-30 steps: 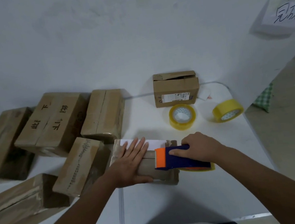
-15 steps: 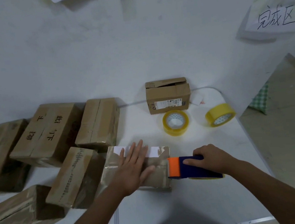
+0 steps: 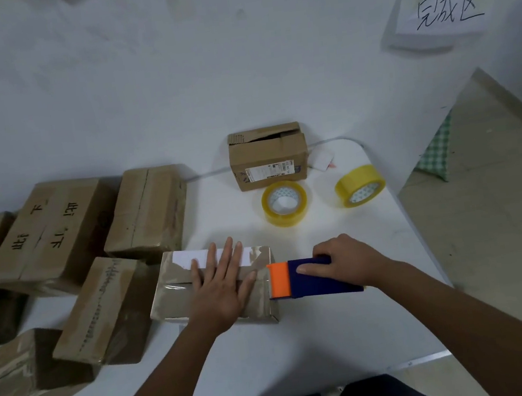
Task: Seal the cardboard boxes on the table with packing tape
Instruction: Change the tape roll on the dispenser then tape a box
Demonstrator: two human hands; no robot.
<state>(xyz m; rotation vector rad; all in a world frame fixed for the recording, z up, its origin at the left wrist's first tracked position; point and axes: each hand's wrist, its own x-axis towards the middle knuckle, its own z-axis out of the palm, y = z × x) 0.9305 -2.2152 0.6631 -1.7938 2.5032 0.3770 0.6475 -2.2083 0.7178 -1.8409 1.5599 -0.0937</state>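
A small flat cardboard box [image 3: 173, 294] with a white label lies in the middle of the white table [image 3: 303, 340]. My left hand [image 3: 221, 285] presses flat on its top with fingers spread. My right hand [image 3: 343, 261] grips a blue tape dispenser [image 3: 315, 278] with an orange front. The dispenser's orange end sits at the box's right edge. Clear tape shines along the box's top seam.
Several larger cardboard boxes [image 3: 146, 212] crowd the table's left side. A small box with loose flaps [image 3: 268, 160] stands at the back. Two yellow tape rolls [image 3: 285, 203] [image 3: 360, 185] lie in front of it. A paper sign [image 3: 447, 10] hangs on the wall at upper right.
My right hand has drawn the dispenser to the right, from over the box's top to its right edge. My left hand stays pressed flat on the box.
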